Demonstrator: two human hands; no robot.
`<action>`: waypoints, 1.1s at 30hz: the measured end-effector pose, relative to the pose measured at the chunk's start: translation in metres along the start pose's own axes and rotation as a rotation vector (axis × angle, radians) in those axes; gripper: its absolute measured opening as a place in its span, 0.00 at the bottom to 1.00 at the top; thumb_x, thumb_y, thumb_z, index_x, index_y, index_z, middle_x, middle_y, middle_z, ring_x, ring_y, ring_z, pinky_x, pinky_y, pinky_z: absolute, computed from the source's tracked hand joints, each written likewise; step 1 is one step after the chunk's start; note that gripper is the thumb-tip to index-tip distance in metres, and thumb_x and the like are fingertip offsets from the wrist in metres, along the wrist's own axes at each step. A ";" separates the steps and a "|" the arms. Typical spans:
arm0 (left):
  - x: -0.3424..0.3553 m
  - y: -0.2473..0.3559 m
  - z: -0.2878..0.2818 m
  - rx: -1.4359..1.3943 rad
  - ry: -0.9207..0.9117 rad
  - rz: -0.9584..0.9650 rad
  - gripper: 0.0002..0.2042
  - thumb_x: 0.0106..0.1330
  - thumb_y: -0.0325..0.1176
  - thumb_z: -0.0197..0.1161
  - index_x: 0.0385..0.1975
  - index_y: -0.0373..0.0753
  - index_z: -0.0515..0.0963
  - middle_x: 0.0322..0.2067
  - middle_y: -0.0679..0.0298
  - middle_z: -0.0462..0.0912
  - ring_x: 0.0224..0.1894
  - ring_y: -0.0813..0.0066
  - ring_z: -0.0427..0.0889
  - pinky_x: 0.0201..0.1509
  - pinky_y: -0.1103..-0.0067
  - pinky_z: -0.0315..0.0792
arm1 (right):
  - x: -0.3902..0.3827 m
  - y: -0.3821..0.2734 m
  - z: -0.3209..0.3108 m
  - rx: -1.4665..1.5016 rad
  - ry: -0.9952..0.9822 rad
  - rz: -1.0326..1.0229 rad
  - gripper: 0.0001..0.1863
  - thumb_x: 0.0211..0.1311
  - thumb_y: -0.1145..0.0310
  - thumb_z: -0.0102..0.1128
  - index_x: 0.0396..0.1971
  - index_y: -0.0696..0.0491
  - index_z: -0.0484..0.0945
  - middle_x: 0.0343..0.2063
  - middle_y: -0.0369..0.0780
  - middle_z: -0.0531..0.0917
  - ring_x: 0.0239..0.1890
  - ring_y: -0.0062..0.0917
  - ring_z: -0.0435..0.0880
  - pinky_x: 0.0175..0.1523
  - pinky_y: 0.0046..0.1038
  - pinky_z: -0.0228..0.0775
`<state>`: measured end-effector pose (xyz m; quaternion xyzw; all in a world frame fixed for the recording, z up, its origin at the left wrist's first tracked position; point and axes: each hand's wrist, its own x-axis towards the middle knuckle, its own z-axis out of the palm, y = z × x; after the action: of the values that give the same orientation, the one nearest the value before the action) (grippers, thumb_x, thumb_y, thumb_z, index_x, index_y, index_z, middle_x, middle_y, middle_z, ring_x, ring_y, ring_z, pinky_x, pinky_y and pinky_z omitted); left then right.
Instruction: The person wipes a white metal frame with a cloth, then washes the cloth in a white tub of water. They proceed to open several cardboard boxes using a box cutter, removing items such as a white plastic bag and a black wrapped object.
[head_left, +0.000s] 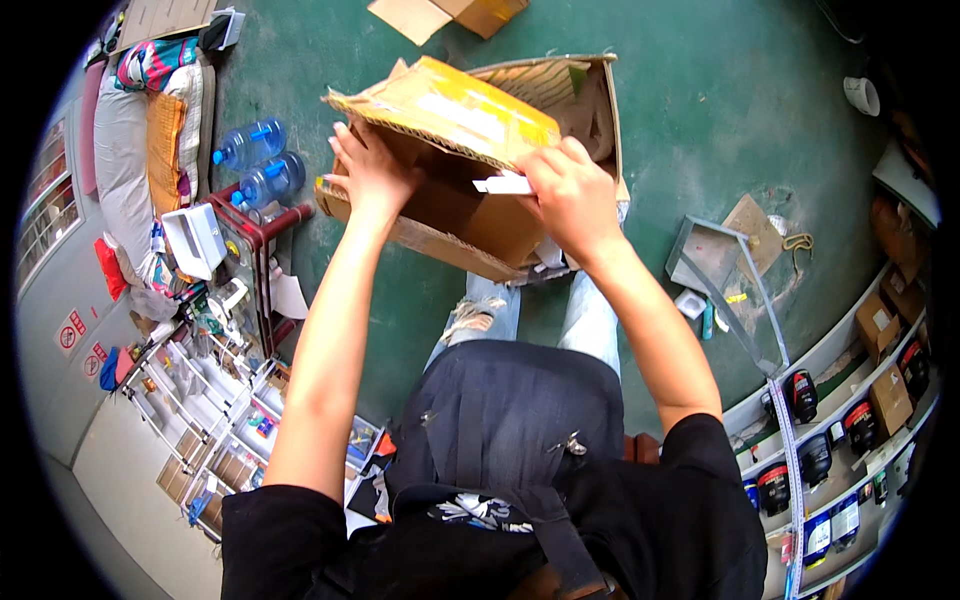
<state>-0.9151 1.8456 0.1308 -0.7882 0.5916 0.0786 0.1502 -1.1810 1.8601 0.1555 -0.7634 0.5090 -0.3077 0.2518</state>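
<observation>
A worn cardboard box (pixel 480 215) stands at my knees, its top partly raised, with shiny tape on the yellowish lifted flap (pixel 465 105). At the box's left end, my left hand (pixel 375 175) lies with its fingers spread, touching the cardboard beneath the flap; its thumb is hidden. My right hand (pixel 570 195) is closed around a white utility knife (pixel 503 185), whose tip points left over the box's opening. The knuckles of that hand are close to the flap's right corner. Crumpled paper or cardboard sits inside the box's right end.
Another carton (pixel 450 15) lies on the green floor ahead. Two large blue water bottles (pixel 250 145) lie at left beside a dark red metal frame (pixel 262 235). A grey metal frame (pixel 735 280) is on the floor at right, before shelves (pixel 840 450) of black containers.
</observation>
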 end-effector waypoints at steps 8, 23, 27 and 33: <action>0.021 0.005 -0.035 -0.312 0.134 0.488 0.32 0.52 0.47 0.71 0.57 0.40 0.73 0.57 0.54 0.75 0.61 0.59 0.71 0.64 0.68 0.66 | -0.025 -0.047 0.019 0.130 -0.310 -0.244 0.16 0.49 0.70 0.62 0.41 0.56 0.79 0.36 0.40 0.81 0.35 0.31 0.83 0.37 0.30 0.77; 0.017 -0.030 -0.032 -0.073 -0.337 0.149 0.38 0.52 0.29 0.55 0.69 0.36 0.54 0.70 0.47 0.51 0.70 0.38 0.51 0.64 0.35 0.52 | -0.022 -0.022 0.073 -0.287 -0.561 -0.196 0.04 0.53 0.68 0.57 0.27 0.51 0.76 0.33 0.39 0.76 0.28 0.30 0.81 0.28 0.28 0.75; 0.014 -0.062 -0.051 -0.142 -0.168 0.088 0.36 0.54 0.17 0.52 0.68 0.35 0.53 0.67 0.53 0.59 0.64 0.48 0.67 0.59 0.32 0.56 | -0.020 -0.050 0.019 -0.247 -0.442 -0.306 0.05 0.49 0.70 0.58 0.26 0.49 0.72 0.30 0.37 0.71 0.29 0.28 0.78 0.29 0.28 0.75; 0.015 -0.135 -0.138 -0.572 -0.300 0.716 0.35 0.54 0.14 0.42 0.67 0.45 0.61 0.62 0.52 0.70 0.63 0.53 0.70 0.66 0.69 0.65 | -0.014 -0.052 -0.022 -0.130 -0.050 -0.139 0.09 0.43 0.76 0.62 0.28 0.53 0.77 0.32 0.39 0.79 0.35 0.33 0.82 0.36 0.31 0.77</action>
<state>-0.7896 1.8207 0.2758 -0.5247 0.7524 0.3975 -0.0254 -1.1690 1.8898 0.2035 -0.8191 0.4673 -0.2715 0.1923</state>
